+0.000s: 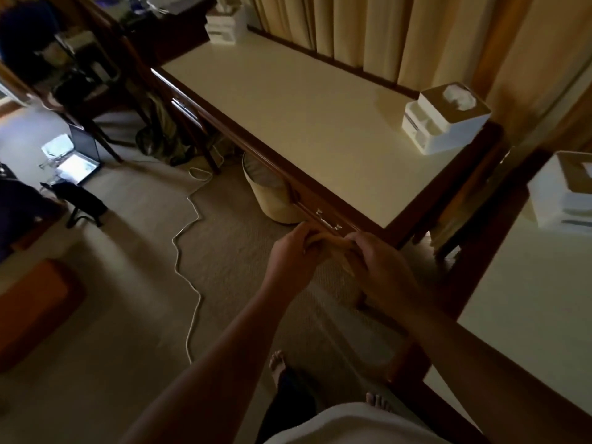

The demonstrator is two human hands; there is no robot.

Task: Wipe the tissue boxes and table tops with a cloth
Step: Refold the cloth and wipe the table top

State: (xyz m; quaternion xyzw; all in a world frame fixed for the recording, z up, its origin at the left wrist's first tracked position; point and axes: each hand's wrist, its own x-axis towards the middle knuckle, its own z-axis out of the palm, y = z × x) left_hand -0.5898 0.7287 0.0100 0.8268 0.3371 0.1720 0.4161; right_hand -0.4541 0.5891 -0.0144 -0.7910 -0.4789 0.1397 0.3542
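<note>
Your left hand (288, 261) and right hand (378, 267) both pinch the tan cloth (330, 246) between them, fingers curled into it. They hold it in the air just short of the near corner of the desk top (288, 100), so nothing is being wiped yet. The nearest tissue box (448, 129) stands at the right end of that top, close to its edge. A far box (224, 24) sits at the other end by the curtain, and a third box (563, 193) is on the side table (528, 299) to your right. The boxes look light, so a hard sideways swipe could shove the nearest one off the end, or the cloth could snag the tissue showing at its opening. A white cord (189, 251) trails across the carpet on your left and could catch a bare foot. In this dim light no brand, label or writing can be read
</note>
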